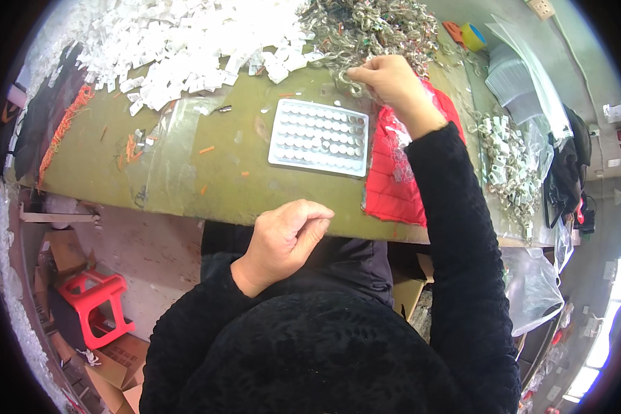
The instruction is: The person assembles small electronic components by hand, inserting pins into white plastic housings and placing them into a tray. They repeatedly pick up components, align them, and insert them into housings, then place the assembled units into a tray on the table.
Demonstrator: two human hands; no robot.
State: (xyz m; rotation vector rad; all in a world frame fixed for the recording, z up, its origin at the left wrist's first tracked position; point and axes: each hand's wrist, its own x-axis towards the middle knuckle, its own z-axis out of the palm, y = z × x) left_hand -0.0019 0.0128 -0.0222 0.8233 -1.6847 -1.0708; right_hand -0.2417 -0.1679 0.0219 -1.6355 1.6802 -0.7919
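Observation:
My right hand [393, 84] reaches to the near edge of a heap of tangled grey-green strips [372, 31]. Its thumb and forefinger are pinched on a thin, curled grey strip [343, 83]. My left hand [286, 238] is held over the table's front edge, thumb and forefinger pressed together; anything between them is too small to make out. Beyond it lies a white tray [277, 153] with rows of round, white, button-like discs. To the tray's right, below my right wrist, is a red quilted cloth [399, 200] with small clear plastic pieces [398, 148] on it.
A large heap of small white pieces [179, 41] covers the far left of the green table [234, 186]. White-tagged strips [509, 162] hang at the right edge, near clear plastic sheets [517, 79]. A yellow tape roll [472, 36] lies at the back. A red stool [93, 303] stands lower left.

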